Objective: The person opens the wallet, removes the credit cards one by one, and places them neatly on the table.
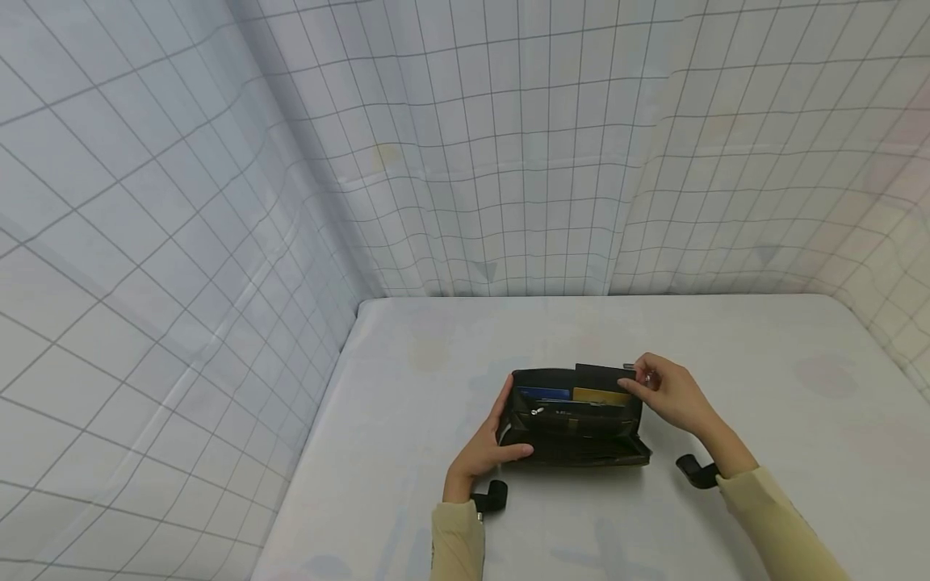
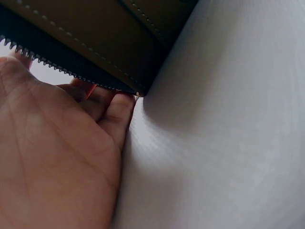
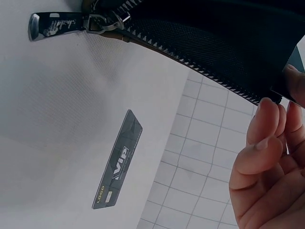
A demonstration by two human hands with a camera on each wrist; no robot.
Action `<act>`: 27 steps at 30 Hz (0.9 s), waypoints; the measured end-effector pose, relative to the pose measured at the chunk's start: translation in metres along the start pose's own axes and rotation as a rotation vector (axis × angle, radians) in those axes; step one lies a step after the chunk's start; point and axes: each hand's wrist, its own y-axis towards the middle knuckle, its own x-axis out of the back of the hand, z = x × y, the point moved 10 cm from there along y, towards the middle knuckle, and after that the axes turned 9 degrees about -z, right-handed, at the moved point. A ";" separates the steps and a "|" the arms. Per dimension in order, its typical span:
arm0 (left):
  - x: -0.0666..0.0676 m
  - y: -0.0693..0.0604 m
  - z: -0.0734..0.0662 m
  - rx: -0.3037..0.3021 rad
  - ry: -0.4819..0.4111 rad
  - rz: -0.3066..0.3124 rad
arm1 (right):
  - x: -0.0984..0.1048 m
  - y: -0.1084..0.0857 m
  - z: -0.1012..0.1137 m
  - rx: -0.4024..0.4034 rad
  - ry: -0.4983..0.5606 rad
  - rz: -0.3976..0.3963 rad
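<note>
A long dark zip wallet (image 1: 581, 428) lies spread apart on the table, with its pockets facing up. A blue card (image 1: 543, 394) and a gold card (image 1: 601, 396) show in its slots. My left hand (image 1: 483, 450) grips the wallet's left end, thumb over the front panel and fingers along the side. At the back right corner, my right hand (image 1: 672, 395) pinches a black card (image 1: 599, 376) that sticks up above the back edge. Its lower part is hidden. In the right wrist view, the thumb (image 3: 296, 83) presses a thin dark edge beside the zip.
A black card marked VIP (image 3: 117, 162) lies flat on the white table (image 1: 407, 420) behind the wallet. The zip's metal pull (image 3: 57, 25) hangs from one end. A white grid-patterned curtain (image 1: 494, 161) surrounds the table's back and sides.
</note>
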 end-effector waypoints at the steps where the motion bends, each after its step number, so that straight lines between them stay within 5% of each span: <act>1: 0.000 0.000 0.000 0.000 0.001 0.000 | 0.000 0.000 0.000 -0.001 0.000 0.002; 27: 0.000 0.000 -0.002 0.013 0.025 -0.002 | 0.004 -0.005 -0.005 -0.026 0.034 -0.095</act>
